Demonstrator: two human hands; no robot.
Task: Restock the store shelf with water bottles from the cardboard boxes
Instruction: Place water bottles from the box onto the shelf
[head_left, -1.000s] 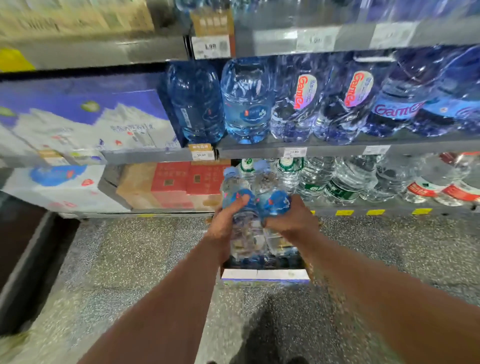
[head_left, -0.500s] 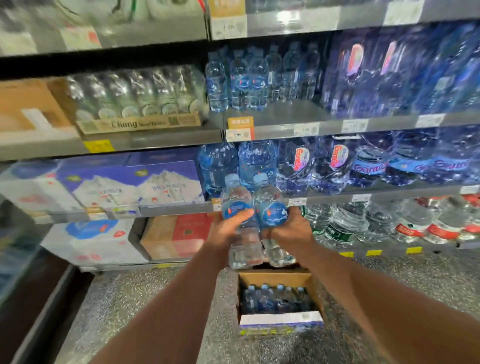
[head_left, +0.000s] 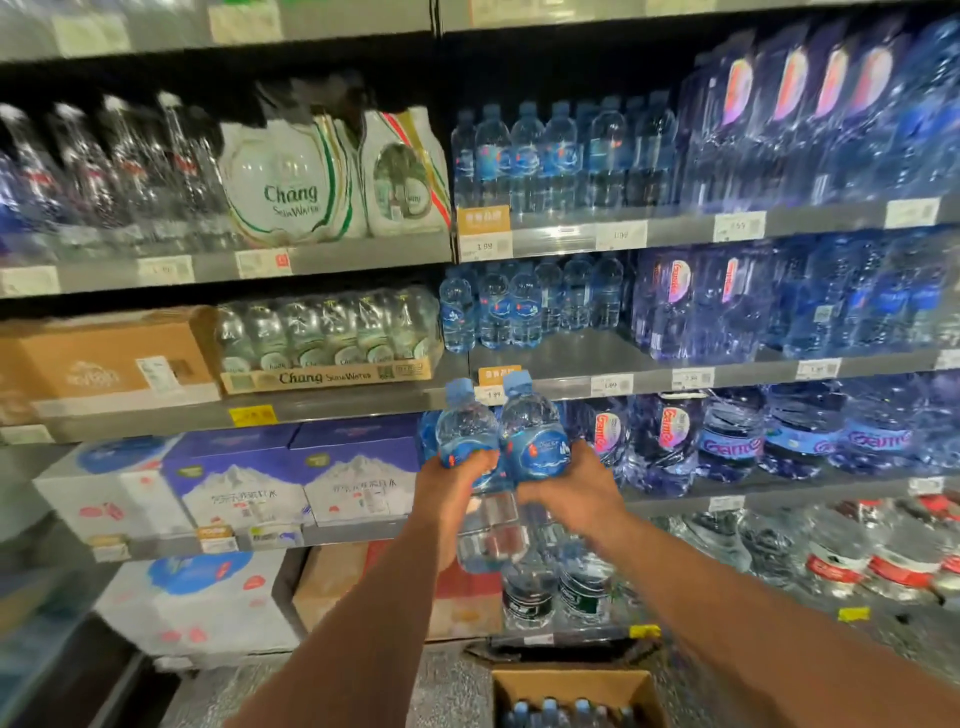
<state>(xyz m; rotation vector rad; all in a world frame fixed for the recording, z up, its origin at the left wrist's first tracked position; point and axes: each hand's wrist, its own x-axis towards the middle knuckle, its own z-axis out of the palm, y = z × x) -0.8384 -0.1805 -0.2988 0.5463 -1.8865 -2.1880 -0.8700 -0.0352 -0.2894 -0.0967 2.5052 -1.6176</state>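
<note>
Grips one water bottle (head_left: 464, 434) in the left hand (head_left: 453, 493) and a second bottle (head_left: 535, 434) in the right hand (head_left: 577, 493), fingers curled round each label band, both held upright and touching side by side, caps level with the front edge of the shelf (head_left: 563, 358) carrying the matching row of small bottles (head_left: 493, 312) at its left end. Holds them well above the open cardboard box (head_left: 571, 682) on the floor, with more caps showing inside. Seems set on raising the pair to that shelf. Could clip the caps on the front edge or the price tag (head_left: 496, 375) there, through too shallow an arc. Could topple the standing row by pushing in fast or off-line. Could lose a bottle from a one-handed hold on smooth, yielding plastic — straight down toward the box or the floor. Cannot judge the depth of free space behind that edge.
</note>
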